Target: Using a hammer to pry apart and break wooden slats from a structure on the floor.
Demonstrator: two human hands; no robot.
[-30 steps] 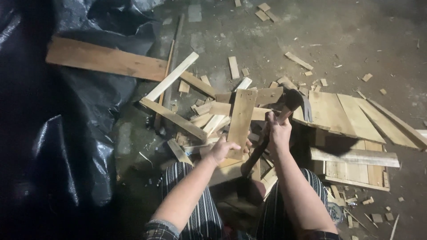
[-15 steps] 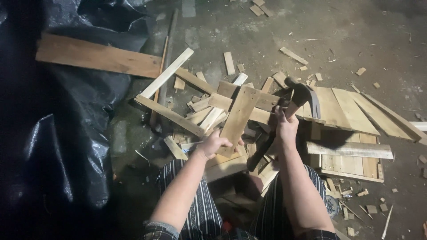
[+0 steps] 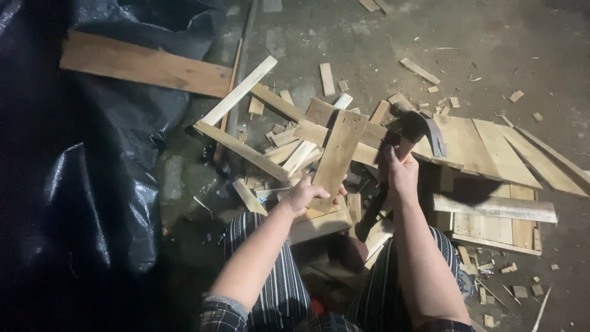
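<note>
My left hand (image 3: 302,195) grips the near end of a short flat wooden board (image 3: 337,154), which stands tilted over a heap of wood offcuts (image 3: 289,144). My right hand (image 3: 401,174) is closed around the handle of a claw hammer (image 3: 413,128). Its dark head with a grey claw sits just right of the board's upper part, above the planks. The hammer's dark handle end sticks out below my right hand toward my lap. My striped trousers fill the bottom of the view.
A black plastic sheet (image 3: 92,184) covers the left side. A long plank (image 3: 144,66) lies across it at top left. Joined pallet boards (image 3: 491,154) lie on the right, with chips and splinters scattered over the concrete floor (image 3: 491,49).
The board in my left hand has swung a little more upright. My right hand has lifted the hammer, and its head now sits higher beside the board.
</note>
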